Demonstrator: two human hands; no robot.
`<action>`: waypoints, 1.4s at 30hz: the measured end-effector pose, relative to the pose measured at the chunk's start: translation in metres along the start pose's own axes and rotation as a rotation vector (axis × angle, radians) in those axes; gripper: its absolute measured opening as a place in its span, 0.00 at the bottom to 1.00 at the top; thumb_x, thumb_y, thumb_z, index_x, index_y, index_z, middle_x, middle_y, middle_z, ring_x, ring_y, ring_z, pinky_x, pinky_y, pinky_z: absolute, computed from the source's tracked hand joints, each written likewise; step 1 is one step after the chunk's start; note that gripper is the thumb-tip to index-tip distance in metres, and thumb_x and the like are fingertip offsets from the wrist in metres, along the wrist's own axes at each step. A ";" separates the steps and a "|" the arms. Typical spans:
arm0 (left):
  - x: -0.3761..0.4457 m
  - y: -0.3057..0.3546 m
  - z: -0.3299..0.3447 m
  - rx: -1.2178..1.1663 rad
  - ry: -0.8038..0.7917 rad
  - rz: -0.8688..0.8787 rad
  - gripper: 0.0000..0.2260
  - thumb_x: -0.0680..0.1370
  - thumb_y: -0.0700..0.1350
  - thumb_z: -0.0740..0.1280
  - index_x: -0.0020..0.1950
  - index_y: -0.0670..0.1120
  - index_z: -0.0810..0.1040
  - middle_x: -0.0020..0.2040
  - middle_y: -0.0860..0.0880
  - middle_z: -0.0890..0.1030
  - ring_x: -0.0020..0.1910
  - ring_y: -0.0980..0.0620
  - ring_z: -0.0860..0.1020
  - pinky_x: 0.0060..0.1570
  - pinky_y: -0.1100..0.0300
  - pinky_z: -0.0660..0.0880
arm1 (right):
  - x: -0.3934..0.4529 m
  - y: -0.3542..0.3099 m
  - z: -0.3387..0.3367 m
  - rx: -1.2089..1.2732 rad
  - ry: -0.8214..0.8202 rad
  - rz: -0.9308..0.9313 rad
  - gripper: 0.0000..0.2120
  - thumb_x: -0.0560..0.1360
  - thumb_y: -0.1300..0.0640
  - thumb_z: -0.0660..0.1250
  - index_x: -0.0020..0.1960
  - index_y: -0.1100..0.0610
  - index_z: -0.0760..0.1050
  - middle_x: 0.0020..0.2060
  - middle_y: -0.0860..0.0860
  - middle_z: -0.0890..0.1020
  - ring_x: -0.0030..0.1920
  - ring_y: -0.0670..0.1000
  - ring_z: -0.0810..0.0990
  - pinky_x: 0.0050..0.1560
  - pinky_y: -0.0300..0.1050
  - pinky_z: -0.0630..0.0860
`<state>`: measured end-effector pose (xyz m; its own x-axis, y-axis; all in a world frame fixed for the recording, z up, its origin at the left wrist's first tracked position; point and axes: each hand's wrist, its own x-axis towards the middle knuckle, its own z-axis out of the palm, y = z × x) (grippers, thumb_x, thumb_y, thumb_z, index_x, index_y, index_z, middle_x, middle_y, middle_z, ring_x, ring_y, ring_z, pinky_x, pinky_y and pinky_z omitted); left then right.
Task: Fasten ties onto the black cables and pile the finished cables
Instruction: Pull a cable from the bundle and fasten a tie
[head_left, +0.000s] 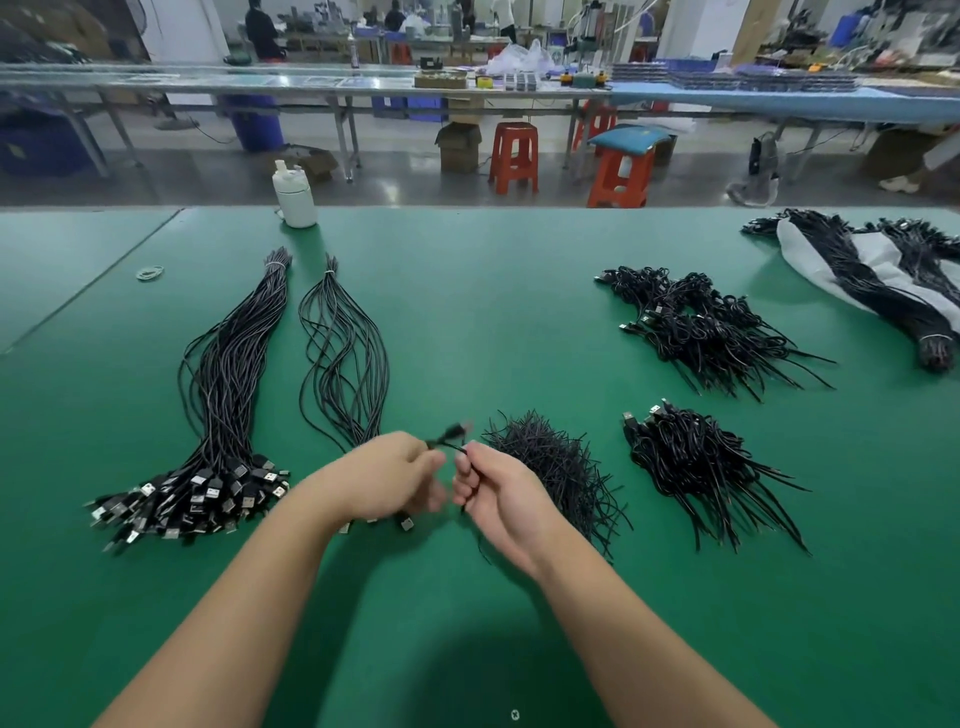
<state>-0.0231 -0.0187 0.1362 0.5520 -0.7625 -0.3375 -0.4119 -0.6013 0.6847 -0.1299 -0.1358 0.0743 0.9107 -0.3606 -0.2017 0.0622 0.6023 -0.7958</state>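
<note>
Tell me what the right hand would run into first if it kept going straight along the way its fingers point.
Probably the left hand: the right hand points up and left, holding a thin black tie that the left also grips. Depth is unclear here.

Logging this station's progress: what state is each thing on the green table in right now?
Left hand: grips a black cable.
Right hand: pinches it too.
Ties: loose heap.
Big bundle: banded, uncoiled.
Thin bundle: banded, uncoiled.
Finished cables: piled.
White bottle: upright.

head cam | looks forward-down | close over green table (467, 322)
</note>
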 end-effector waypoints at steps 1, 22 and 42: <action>0.004 0.000 0.001 0.017 0.166 0.047 0.17 0.85 0.50 0.55 0.47 0.43 0.78 0.46 0.50 0.86 0.47 0.47 0.84 0.53 0.54 0.78 | -0.002 0.000 -0.001 -0.121 -0.020 -0.031 0.15 0.82 0.57 0.59 0.37 0.54 0.74 0.30 0.47 0.70 0.34 0.47 0.65 0.38 0.41 0.64; -0.017 0.015 -0.027 -0.067 -0.347 0.072 0.17 0.86 0.48 0.55 0.55 0.37 0.77 0.41 0.43 0.86 0.35 0.48 0.84 0.38 0.58 0.79 | -0.018 -0.039 0.013 -0.399 -0.102 -0.089 0.17 0.85 0.58 0.56 0.39 0.57 0.73 0.28 0.48 0.68 0.32 0.48 0.63 0.36 0.41 0.63; -0.007 0.019 -0.008 -0.656 0.026 0.392 0.17 0.82 0.50 0.59 0.55 0.37 0.78 0.51 0.38 0.85 0.41 0.47 0.82 0.43 0.58 0.80 | -0.045 -0.043 -0.011 -0.581 -0.078 -0.190 0.17 0.85 0.57 0.57 0.39 0.53 0.75 0.29 0.47 0.73 0.32 0.48 0.70 0.39 0.41 0.71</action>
<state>-0.0288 -0.0229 0.1569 0.4740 -0.8803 0.0190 -0.0705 -0.0164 0.9974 -0.1781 -0.1533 0.1116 0.9341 -0.3569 -0.0012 0.0134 0.0383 -0.9992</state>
